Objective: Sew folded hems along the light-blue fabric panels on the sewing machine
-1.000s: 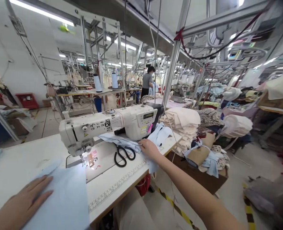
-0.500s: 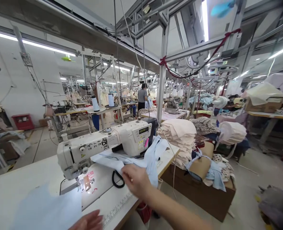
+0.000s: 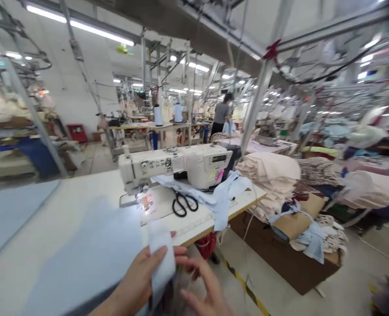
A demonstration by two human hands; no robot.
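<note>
A narrow light blue fabric strip [image 3: 162, 254] is pinched in my left hand [image 3: 138, 274], thumb in front and fingers behind. My right hand [image 3: 205, 285] is just right of the strip, its fingers curved and apart, with nothing visible in them; it is slightly blurred. Behind both hands stands a white sewing machine [image 3: 194, 164], its needle area lit. Black-handled scissors [image 3: 183, 205] lie on the machine bed, their blades hidden under a long light blue cloth piece [image 3: 225, 197]. Left of my hands, a wide light blue panel [image 3: 95, 250] covers part of the table.
Another light blue panel [image 3: 13, 210] lies at the far left of the white table [image 3: 82, 184]. To the right, a stack of pale pink fabric [image 3: 269, 175] rises beside a cardboard box [image 3: 280, 259] topped with cloth. A person [image 3: 220, 115] stands further back.
My right hand has left the cloth by the machine and come down beside my left hand. The left hand now holds a strip. More of the scissors shows, and the view has swung left.
</note>
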